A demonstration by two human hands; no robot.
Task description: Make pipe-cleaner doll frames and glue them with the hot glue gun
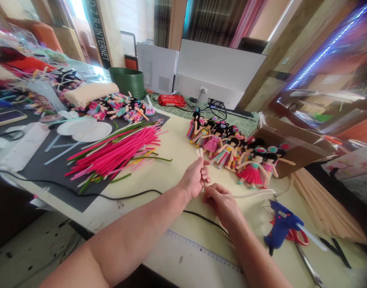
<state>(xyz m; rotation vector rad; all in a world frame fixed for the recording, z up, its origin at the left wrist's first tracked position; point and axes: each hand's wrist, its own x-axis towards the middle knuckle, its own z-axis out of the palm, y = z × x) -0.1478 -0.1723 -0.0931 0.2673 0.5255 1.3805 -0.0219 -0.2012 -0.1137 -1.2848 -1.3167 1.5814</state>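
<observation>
Near the middle of the table, my left hand (pixel 197 177) is closed around pale cream pipe cleaners (pixel 200 153), whose tips stick up above the fingers. Just below it and to the right, my right hand (pixel 221 200) pinches the lower part of the same bundle. From there one long cream strand (pixel 252 196) runs off to the right over the tabletop. Beyond my hands stand several finished pipe-cleaner dolls (pixel 228 152) with black hair and colourful skirts. On the left lies a pile of bright pink pipe cleaners (pixel 120 150), mixed with green and white ones.
At right lie a blue glue gun (pixel 281 224), red-handled scissors (pixel 303 256) and a bundle of beige pipe cleaners (pixel 327 204) near a cardboard box (pixel 297 140). A black cable (pixel 123 197) crosses under my arms. A ruler (pixel 204 250) lies along the front. Monitors (pixel 219 72) stand behind.
</observation>
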